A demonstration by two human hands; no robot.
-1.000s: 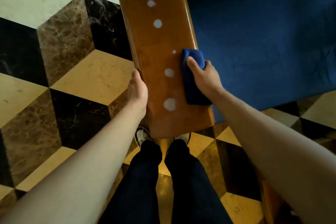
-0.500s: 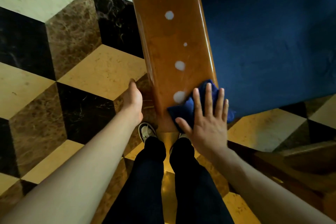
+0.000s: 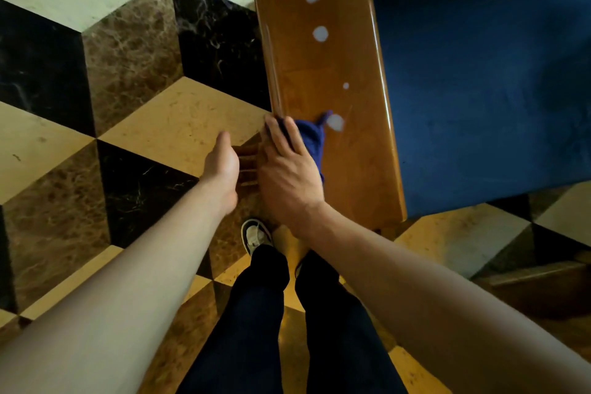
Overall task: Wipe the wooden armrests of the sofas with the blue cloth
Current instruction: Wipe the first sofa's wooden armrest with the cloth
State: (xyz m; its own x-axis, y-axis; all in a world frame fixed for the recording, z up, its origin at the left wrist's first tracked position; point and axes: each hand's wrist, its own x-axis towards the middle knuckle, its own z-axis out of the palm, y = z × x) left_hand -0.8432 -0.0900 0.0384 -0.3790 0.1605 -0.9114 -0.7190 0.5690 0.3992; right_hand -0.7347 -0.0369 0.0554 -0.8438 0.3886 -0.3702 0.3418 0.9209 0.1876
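Right hand (image 3: pixel 287 176) flat, fingers straight and together, pressing the blue cloth (image 3: pixel 310 141) on the wooden armrest's (image 3: pixel 351 153) left edge; cloth mostly hidden beneath. Left hand (image 3: pixel 222 163) alongside, fingers straight, empty.

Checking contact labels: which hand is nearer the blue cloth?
Right. The right hand presses flat on the blue cloth at the armrest's left edge; the left hand hangs beside the armrest, off the cloth.
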